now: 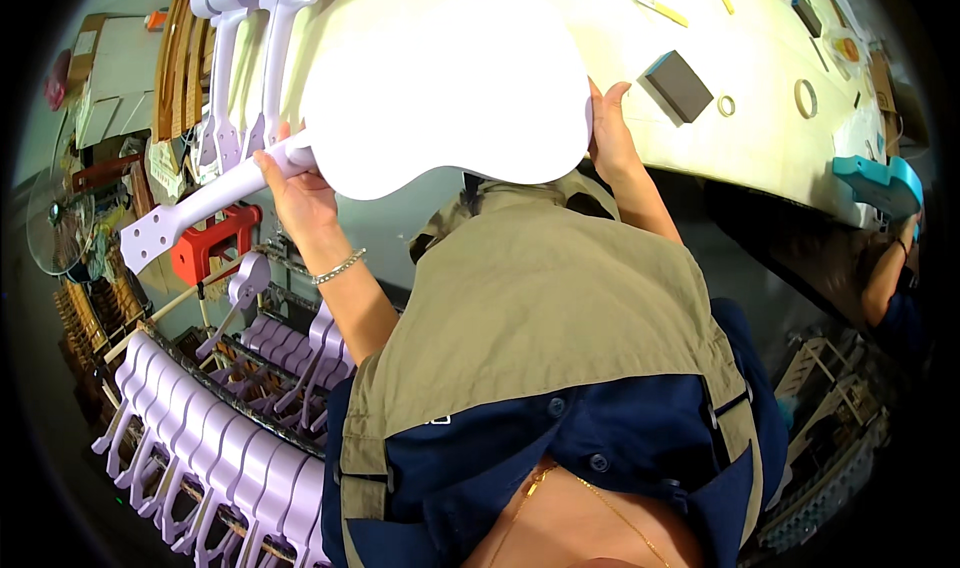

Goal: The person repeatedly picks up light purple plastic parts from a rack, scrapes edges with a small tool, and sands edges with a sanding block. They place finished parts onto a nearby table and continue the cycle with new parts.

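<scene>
Nearest the camera is the person's own chest, in an olive apron (540, 308) over a dark blue shirt. At far left, below the tabletop, a rack (215, 438) holds rows of pale lilac ukulele bodies standing on edge, with a red plastic stool (215, 240) above it. A lilac ukulele (440, 88) is held up over the near edge of the cream tabletop (760, 143), its neck pointing down to the left and its pale rounded body filling the top centre. Left hand (295, 183), with a bead bracelet on the wrist, is clamped around the neck where it joins the body. Right hand (608, 128) presses flat against the body's right end, fingers apart. Farther right on the tabletop lie a grey sanding block (680, 85) and a small ring (726, 106). At far right, another person's arm (885, 283) rests by a turquoise ukulele body (880, 183).
</scene>
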Demonstrator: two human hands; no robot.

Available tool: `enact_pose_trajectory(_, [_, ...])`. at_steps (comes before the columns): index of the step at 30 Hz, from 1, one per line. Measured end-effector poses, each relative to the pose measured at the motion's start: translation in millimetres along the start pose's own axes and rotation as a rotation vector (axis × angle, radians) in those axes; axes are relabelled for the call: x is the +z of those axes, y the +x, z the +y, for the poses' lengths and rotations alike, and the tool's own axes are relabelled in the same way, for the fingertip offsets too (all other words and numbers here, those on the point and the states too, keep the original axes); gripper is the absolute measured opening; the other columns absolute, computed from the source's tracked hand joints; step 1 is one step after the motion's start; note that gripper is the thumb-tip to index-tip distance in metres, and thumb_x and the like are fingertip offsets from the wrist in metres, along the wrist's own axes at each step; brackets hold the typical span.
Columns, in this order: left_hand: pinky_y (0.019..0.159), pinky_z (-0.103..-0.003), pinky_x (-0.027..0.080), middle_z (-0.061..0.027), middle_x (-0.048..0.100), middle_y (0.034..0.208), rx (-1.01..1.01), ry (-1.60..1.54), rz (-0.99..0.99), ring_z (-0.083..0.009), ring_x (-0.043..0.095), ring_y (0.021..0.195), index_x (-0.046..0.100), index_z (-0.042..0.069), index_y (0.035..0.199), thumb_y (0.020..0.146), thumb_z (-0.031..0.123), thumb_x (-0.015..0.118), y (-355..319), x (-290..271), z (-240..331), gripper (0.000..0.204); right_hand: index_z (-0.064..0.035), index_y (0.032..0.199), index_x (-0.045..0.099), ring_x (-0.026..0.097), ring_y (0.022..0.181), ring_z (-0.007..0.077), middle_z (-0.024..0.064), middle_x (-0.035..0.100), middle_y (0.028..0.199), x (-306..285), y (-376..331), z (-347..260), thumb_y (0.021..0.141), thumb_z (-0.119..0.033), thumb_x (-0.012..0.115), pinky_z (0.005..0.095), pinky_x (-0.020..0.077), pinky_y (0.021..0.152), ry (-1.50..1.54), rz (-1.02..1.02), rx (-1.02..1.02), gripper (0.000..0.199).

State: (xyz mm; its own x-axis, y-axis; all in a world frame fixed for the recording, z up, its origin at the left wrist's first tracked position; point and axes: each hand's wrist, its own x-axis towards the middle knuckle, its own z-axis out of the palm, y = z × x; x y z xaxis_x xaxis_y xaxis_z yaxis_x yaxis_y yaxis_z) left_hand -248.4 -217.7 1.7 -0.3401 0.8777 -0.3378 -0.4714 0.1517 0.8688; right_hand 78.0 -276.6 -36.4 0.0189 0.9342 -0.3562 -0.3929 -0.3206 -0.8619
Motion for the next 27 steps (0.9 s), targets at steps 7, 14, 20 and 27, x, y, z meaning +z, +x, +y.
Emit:
enact_pose_trajectory(7, [0.086, -0.036, 0.050, -0.0232, 0.050, 0.124, 0.092, 0.050, -0.155, -0.0278, 0.057, 0.104, 0.037, -0.001, 0.133, 0.092, 0.052, 0.040, -27.5, 31.1, 6.5, 0.067, 0.0025, 0.140, 0.022, 0.033, 0.129, 0.0254, 0.0151, 0.033, 0.142, -17.9, 11.2, 23.0, 0.085, -0.068, 0.004, 0.0348, 0.0244, 0.108, 0.226, 0.139, 0.012, 0.091])
enact_pose_trajectory(14, [0.089, -0.042, 0.049, -0.0219, 0.054, 0.115, 0.191, 0.021, -0.287, -0.0333, 0.055, 0.108, 0.038, -0.002, 0.130, 0.092, 0.044, 0.047, -46.6, 47.3, 9.3, 0.060, 0.0038, 0.137, 0.026, 0.039, 0.124, 0.0231, 0.0140, 0.040, 0.135, -56.1, 14.5, 62.5, 0.094, -0.050, 0.030, 0.0352, 0.0295, 0.104, 0.255, 0.108, -0.118, 0.069])
enact_pose_trajectory(20, [0.097, -0.041, 0.039, -0.0183, 0.058, 0.108, 0.362, -0.263, -0.510, -0.0274, 0.054, 0.107, 0.047, 0.001, 0.113, 0.087, 0.041, 0.056, -34.2, 43.6, -8.0, 0.049, -0.0005, 0.126, 0.042, 0.050, 0.108, 0.0205, 0.0073, 0.051, 0.116, -115.8, 21.0, 76.4, 0.064, 0.002, 0.074, 0.0348, 0.0431, 0.089, -0.040, -0.061, -0.103, 0.070])
enact_pose_trajectory(27, [0.094, -0.043, 0.041, -0.0144, 0.061, 0.103, 0.298, -0.186, -0.625, -0.0266, 0.055, 0.106, 0.049, 0.005, 0.105, 0.079, 0.047, 0.064, -45.9, 58.6, 1.5, 0.051, -0.0044, 0.131, 0.040, 0.050, 0.108, 0.0191, 0.0059, 0.051, 0.120, -95.7, 20.1, 62.0, 0.064, 0.012, 0.065, 0.0311, 0.0435, 0.085, 0.041, 0.118, -0.022, 0.074])
